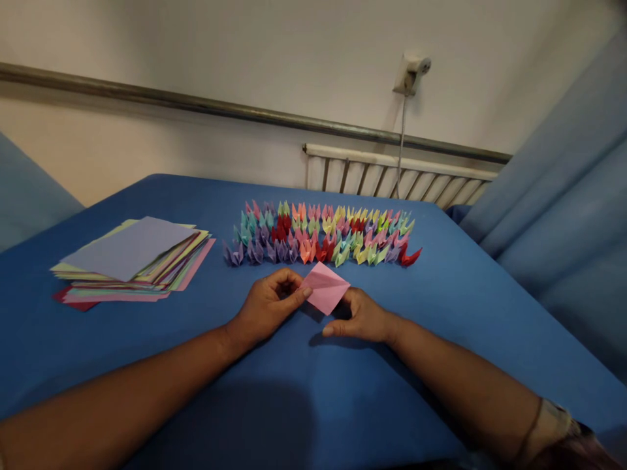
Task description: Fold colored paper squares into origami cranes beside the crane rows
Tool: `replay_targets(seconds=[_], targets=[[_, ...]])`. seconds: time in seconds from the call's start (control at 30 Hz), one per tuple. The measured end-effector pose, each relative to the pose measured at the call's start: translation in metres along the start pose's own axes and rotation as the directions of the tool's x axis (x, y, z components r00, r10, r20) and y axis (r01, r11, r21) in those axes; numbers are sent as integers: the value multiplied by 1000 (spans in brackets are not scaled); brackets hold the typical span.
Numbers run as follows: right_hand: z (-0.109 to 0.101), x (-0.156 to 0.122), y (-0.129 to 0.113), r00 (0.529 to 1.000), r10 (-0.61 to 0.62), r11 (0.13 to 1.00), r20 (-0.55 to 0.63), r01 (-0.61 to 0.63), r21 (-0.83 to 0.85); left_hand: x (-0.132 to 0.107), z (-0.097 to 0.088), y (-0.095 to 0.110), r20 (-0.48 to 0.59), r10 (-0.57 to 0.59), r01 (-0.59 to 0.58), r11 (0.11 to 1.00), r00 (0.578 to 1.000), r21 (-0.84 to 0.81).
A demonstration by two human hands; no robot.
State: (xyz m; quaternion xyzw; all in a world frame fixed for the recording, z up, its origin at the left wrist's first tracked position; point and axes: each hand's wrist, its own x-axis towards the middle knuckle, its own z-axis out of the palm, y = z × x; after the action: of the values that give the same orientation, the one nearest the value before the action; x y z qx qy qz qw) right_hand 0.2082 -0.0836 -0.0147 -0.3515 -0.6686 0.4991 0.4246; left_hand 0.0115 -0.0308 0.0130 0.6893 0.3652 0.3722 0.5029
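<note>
A folded pink paper is held just above the blue table, near its middle. My left hand pinches the paper's left corner, fingers curled. My right hand grips the paper's right lower edge, with its thumb stretched out to the left along the table. Just beyond the paper stand rows of several small folded paper cranes in many colours, a red one at the right end.
A stack of coloured paper sheets with a lilac sheet on top lies at the left of the table. Behind the table are a wall with a metal pipe, a radiator and a wall socket with a cable. Blue fabric rises at the right.
</note>
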Motion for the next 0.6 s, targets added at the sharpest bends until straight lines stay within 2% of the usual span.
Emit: replay_targets(seconds=[0.07,0.17,0.27,0.4,0.6], targets=[[-2,0,-2,998,11,1000,-63,-10,8,0,-1,-2,21,17,-18,998,1000,55],[-4,2,0,971,34,999,-238,-36,-4,-1,-2,-3,66,44,-53,989,997,138],[-4,4,4,941,51,998,-335,-62,-22,-2,-2,-2,78,63,-73,989,995,126],[-2,6,8,938,122,990,-324,-137,-24,1,-3,-4,13,9,-9,1000,1000,6],[-1,10,9,916,221,975,-334,-209,71,7,-4,-8,-57,-73,73,997,996,0]])
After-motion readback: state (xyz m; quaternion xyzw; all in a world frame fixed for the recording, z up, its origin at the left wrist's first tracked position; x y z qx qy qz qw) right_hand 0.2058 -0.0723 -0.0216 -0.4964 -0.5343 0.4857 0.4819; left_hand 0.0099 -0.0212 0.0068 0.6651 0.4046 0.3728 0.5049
